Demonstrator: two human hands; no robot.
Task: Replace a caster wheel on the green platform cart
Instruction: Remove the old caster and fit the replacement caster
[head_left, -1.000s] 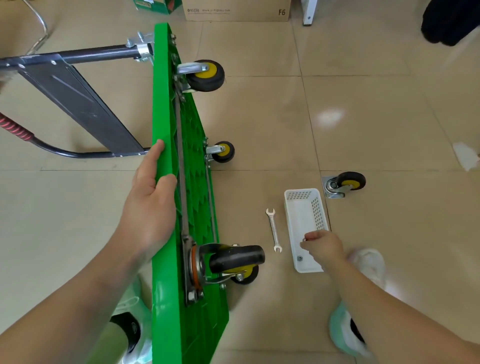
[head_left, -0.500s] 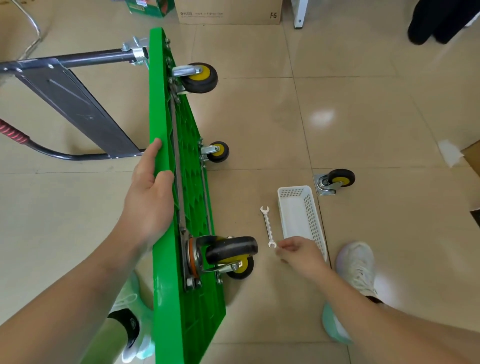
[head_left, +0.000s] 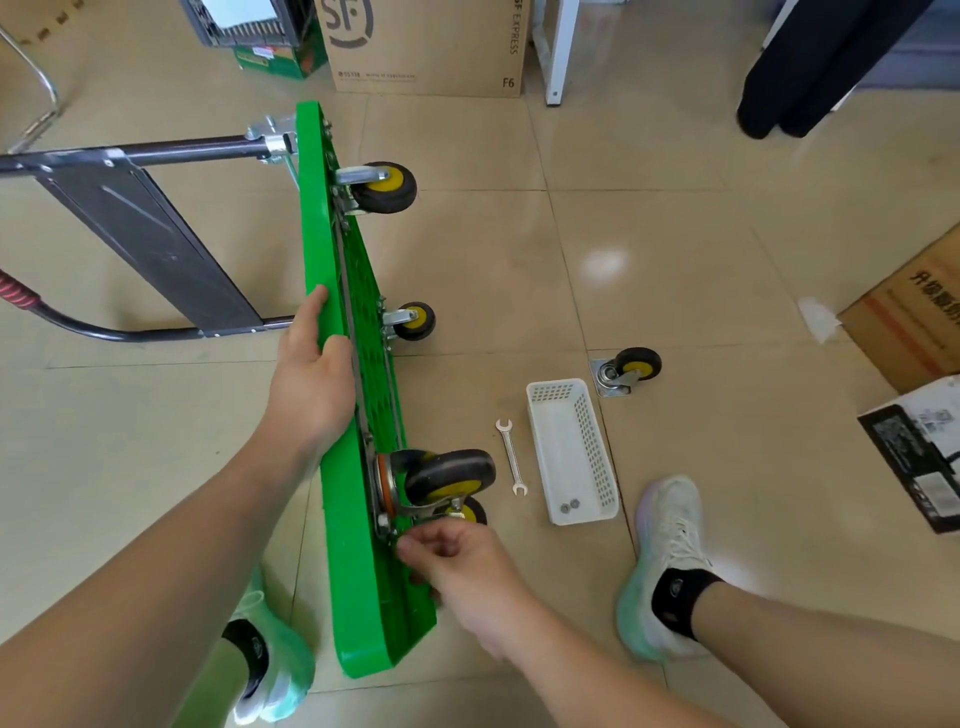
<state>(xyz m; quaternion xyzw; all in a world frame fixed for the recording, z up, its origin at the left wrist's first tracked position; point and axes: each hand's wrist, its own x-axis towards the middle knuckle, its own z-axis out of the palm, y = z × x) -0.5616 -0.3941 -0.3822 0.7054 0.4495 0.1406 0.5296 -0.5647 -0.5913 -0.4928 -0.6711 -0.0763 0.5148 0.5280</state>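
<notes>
The green platform cart (head_left: 358, 571) stands on its long side, underside facing right. My left hand (head_left: 311, 374) grips its top edge near the middle. A black-and-yellow caster wheel (head_left: 449, 470) sits on its metal plate at the cart's near end. My right hand (head_left: 457, 561) is just below that plate, thumb and forefinger pinching a small nut at the plate's lower corner; the nut is mostly hidden. A loose caster (head_left: 631, 366) lies on the floor to the right. An open-end wrench (head_left: 511, 457) lies beside the white tray (head_left: 597, 452), which holds two nuts (head_left: 569, 505).
Two more casters (head_left: 384, 187) (head_left: 415, 319) stick out from the cart farther away. The folded handle (head_left: 145, 244) lies to the left. Cardboard boxes (head_left: 426, 47) (head_left: 914, 317) and a black box (head_left: 919, 457) stand at the back and right. My shoes (head_left: 670, 545) (head_left: 270, 654) flank the cart.
My right hand left the tray, passed the wrench's near end and came to the near caster's plate. The left hand kept its grip on the cart's edge. The wrench stayed on the floor.
</notes>
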